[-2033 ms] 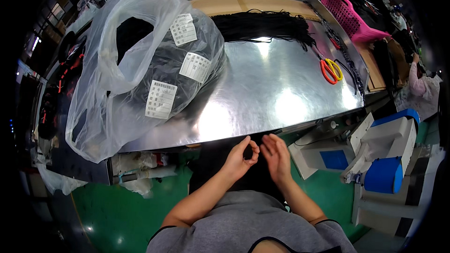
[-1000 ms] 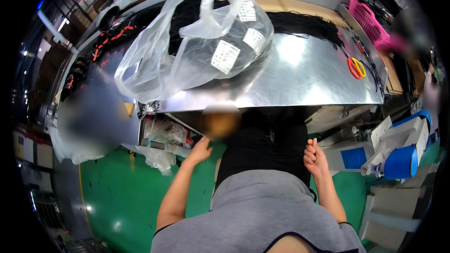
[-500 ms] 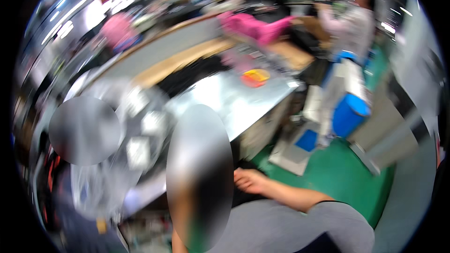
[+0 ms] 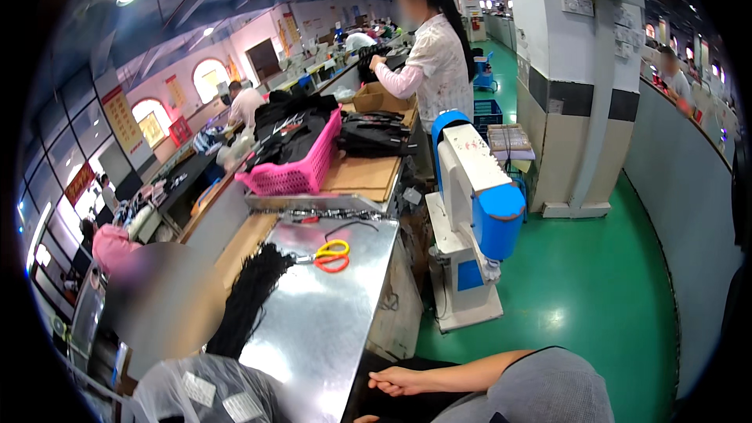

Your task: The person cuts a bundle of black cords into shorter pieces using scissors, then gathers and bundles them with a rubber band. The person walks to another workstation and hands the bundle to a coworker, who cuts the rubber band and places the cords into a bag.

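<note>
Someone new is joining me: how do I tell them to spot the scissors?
Find the shiny metal table. Near its far end, in front of the pink basket, the scissors lie beside the end of the black cords. One handle loop is yellow, the other red, unlike the all-black cords.

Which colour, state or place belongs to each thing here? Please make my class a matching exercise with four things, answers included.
Things
1. Scissors
2. Perforated basket
3. Cord bundle
4. Wearer's right hand

Descriptions
A. Black, lying on the metal tabletop
B. Curled, near the picture's lower edge
C. Red and yellow handles
D. Pink

Pairs: 1-C, 2-D, 3-A, 4-B
</note>
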Demonstrator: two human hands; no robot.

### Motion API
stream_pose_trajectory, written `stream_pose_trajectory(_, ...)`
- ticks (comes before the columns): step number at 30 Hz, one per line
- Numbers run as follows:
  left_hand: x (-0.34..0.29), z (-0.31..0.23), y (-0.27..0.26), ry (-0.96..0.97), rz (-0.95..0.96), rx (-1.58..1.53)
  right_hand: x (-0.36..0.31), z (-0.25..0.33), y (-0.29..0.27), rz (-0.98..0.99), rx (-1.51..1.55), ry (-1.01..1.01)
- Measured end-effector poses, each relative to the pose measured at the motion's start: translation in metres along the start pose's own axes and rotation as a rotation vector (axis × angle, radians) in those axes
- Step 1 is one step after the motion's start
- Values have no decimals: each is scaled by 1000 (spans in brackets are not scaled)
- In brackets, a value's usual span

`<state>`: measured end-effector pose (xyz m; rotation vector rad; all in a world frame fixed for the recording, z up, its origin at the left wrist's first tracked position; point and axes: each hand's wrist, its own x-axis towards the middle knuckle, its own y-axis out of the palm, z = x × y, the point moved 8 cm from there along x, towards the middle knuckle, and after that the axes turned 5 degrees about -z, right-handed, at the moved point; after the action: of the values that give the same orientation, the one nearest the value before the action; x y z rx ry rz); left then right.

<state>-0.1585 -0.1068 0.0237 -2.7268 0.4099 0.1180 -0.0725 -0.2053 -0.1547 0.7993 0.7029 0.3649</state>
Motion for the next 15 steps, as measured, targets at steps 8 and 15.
stream_pose_trajectory(8, 77, 3, 14, -165, 267, -401, 10, 44, -1, -22, -340, -57)
stream_pose_trajectory(15, 144, -77, -9, -168, 223, -117, 2, 101, 14, 119, -479, -289)
